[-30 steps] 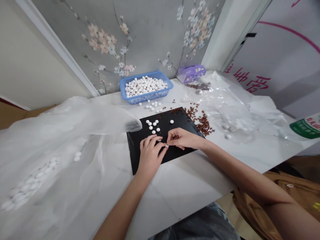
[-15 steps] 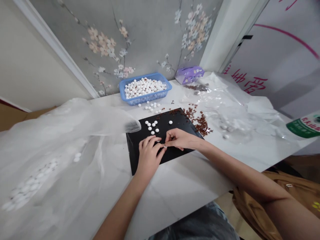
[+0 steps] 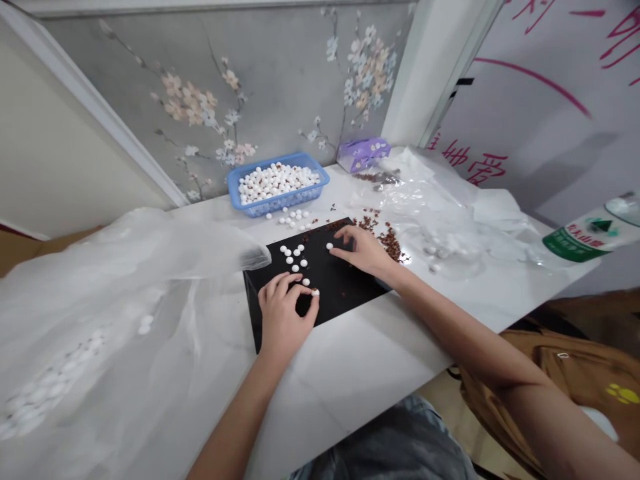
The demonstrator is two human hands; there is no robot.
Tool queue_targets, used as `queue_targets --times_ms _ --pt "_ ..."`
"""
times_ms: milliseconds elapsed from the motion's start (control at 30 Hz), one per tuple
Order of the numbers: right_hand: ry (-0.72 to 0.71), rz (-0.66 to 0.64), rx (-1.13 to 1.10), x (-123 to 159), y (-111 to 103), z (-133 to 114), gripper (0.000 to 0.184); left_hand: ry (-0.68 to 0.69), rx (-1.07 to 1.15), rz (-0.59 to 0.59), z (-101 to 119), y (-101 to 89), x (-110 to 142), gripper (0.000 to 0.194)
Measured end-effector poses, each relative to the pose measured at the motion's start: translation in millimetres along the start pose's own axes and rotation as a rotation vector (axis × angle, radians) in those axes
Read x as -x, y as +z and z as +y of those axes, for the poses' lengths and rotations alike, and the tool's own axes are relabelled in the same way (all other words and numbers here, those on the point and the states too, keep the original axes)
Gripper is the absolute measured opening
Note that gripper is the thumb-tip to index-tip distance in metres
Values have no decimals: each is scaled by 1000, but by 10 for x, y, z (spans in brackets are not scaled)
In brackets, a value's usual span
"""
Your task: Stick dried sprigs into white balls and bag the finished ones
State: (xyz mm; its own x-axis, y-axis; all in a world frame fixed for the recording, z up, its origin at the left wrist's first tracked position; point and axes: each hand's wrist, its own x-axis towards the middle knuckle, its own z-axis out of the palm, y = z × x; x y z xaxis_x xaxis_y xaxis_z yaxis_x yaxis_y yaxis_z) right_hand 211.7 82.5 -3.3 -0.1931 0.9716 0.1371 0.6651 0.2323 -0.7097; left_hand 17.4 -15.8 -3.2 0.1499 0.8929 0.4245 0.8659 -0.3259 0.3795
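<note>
L hand [image 3: 285, 315] is on the near part of the black board [image 3: 353, 293]; its grip is narrow, w/ thumb and index finger holding one small white piece [image 3: 315, 293], which has a reddish spot on top. R hand [image 3: 369, 255] is over the far R part of the board; its grip is wide, thumb and index finger apart, nothing seen btwn them. A single white piece [image 3: 329, 247] lies just beside the R thumb tip; I cannot tell if they touch. A group of loose white pieces [image 3: 289, 260] lies on the board, beyond L hand. Brown star-shaped bits [image 3: 391, 241] are spread at the far R edge, partly on the bench [image 3: 380, 347]. Behind the board, the blue basket [image 3: 281, 206] is full w/ similar white pieces; a few more lie in front of it.
</note>
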Motion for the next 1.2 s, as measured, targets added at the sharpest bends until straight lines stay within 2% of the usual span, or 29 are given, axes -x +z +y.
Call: queue_targets --times_ms 67,133,267,367,500,567,633,733,800,900,1033,1133,1200 --pt "-80 -2 140 -22 -11 39 23 -37 -50 30 6 -10 2 7" --pt "-122 -44 188 -23 -4 41 14 -64 -86 43 11 -14 2 7" --pt "-148 -66 177 23 35 -21 16 -99 -125 32 14 -11 5 6" --pt "-228 -106 210 66 61 -65 30 -127 -142 34 4 -1 6 7" --pt "-264 -117 256 97 76 -112 22 -125 -117 59 -14 10 2 16" --pt "-235 -112 178 115 73 -153 20 -82 -71 73 -19 8 -1 20" --pt "-203 -190 -10 141 68 -209 23 -5 -25 74 -24 5 0 26" --pt "-179 -401 -320 190 77 -295 35 112 19 58 -40 4 13 31" --pt "-181 -486 -406 213 90 -334 39 141 64 64 -53 6 25 29" --pt "-198 -544 -411 222 58 -351 37 128 155 84 -64 9 37 22" --pt "-305 -640 -306 190 -170 -296 28 85 228 111 -58 14 31 16" --pt "-360 -702 -179 155 -358 -220 22 -21 314 160 -58 16 21 12" --pt "-364 -749 -107 136 -408 -183 21 -122 373 153 -60 11 17 12"
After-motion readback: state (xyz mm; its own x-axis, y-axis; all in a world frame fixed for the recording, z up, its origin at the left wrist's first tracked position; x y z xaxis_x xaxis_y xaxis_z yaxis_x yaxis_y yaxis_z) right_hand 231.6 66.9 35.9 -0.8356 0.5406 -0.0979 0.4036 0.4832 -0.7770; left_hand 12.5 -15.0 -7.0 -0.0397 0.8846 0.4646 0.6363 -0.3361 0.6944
